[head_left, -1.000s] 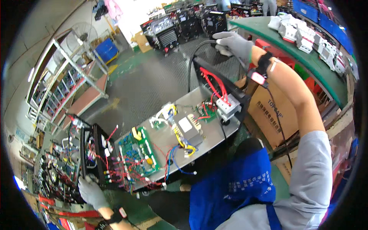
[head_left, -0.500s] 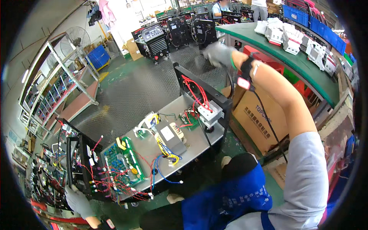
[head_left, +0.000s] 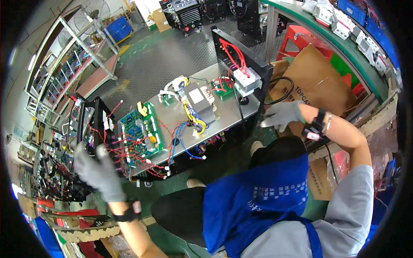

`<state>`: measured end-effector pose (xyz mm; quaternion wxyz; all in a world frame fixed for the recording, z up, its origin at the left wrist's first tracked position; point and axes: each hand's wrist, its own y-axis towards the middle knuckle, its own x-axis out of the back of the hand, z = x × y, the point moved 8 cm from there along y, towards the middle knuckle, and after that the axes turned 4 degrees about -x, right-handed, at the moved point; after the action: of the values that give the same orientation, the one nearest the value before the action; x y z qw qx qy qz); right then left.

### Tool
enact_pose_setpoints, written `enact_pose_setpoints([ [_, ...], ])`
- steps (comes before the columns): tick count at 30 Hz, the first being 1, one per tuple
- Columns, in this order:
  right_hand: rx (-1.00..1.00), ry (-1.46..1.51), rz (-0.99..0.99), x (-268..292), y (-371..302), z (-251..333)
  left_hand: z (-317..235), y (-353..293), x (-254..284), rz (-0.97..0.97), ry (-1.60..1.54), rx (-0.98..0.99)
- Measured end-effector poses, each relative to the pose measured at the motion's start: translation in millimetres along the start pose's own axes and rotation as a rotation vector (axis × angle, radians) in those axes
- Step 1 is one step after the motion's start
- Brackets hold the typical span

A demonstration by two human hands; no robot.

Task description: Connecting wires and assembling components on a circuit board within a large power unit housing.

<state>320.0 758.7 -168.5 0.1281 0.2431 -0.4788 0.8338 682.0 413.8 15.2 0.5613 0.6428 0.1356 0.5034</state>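
A grey metal chassis (head_left: 165, 116) stretches before me, a black upright panel at each end. On it sit a green circuit board (head_left: 150, 124) with red wires, a grey boxed component (head_left: 200, 103) with yellow and blue wires, and a silver block (head_left: 247, 81) by the right panel (head_left: 232, 53). My left hand (head_left: 99, 172), in a grey glove, is slightly blurred near the left panel (head_left: 101, 118), thumb and fingers apart. In a matching glove, my right hand (head_left: 284, 116) hovers off the chassis's right end, below a looped black cable (head_left: 286, 90), fingers stretched and nothing visible in them.
Cardboard boxes (head_left: 322, 77) and a red stool (head_left: 297, 41) stand at the right, under a green-topped bench (head_left: 365, 73) carrying several white units. More wired assemblies (head_left: 56, 167) line the left. A metal shelf rack (head_left: 64, 56) stands farther back.
My right hand has come down from beyond the right panel toward me. My left hand has lifted off the left panel's near edge and moved slightly right. The view has tilted downward.
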Motion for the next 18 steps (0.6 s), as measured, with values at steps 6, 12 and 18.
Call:
enact_pose_setpoints([
  [6,0.185,0.244,0.07,-68.7,100.6,22.8,-227.1,-93.1,-2.3,0.84,-1.097,-0.375],
  [12,0.5,0.915,0.354,-84.2,-24.7,151.6,-235.0,-140.5,-16.5,0.863,-1.225,-0.277],
  [18,0.689,1.062,0.186,5.1,-51.5,177.0,-136.0,-73.0,-13.2,1.096,-1.849,0.216],
])
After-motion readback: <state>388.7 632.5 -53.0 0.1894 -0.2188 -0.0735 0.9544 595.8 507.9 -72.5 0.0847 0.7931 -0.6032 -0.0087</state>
